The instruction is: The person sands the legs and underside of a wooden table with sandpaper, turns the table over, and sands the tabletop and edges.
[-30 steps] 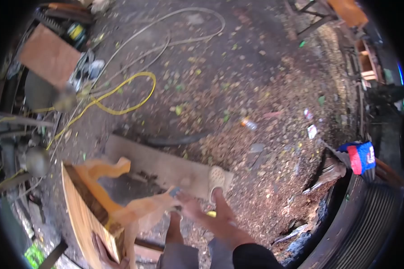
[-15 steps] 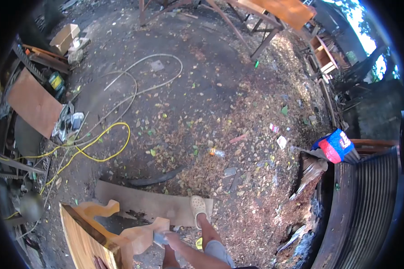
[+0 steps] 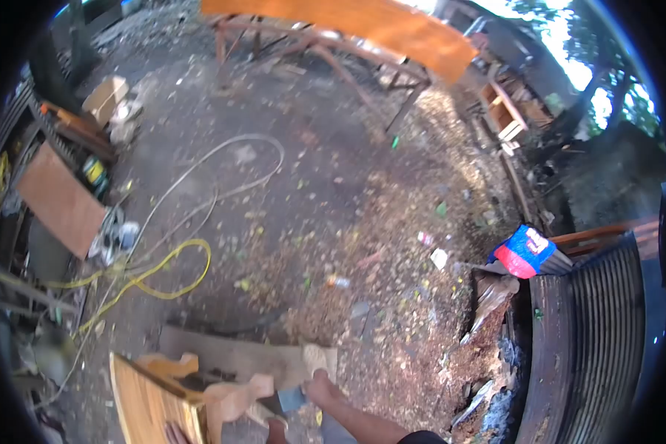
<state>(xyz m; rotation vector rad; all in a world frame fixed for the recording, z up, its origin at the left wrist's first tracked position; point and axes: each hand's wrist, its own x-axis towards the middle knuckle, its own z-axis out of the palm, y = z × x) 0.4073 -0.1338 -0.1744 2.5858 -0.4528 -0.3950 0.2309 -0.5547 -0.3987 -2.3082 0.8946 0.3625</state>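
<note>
A wooden piece with a light slab top [image 3: 144,403] stands on its side at the lower left, its curved legs [image 3: 233,397] pointing right. My left hand [image 3: 176,434] lies on the slab near the bottom edge, fingers stretched flat. Closed round a grey-blue flat pad [image 3: 292,399], my right hand [image 3: 323,389] is just right of the nearer leg's end. A small gap seems to separate pad and leg, though blur softens it. Below the legs lies a flat brown board [image 3: 222,351], with my foot in a beige clog [image 3: 314,358] on its right end.
A yellow cord [image 3: 206,266] and a pale hose [image 3: 281,159] loop over the leaf-strewn ground. An orange panel [image 3: 333,26] rests on trestles at the back. To the right are a blue and red bag [image 3: 525,251] and corrugated sheets [image 3: 607,333].
My right hand and the pad have moved right, off the leg's end. The view has tilted up, showing more of the orange panel. My left hand remains on the slab.
</note>
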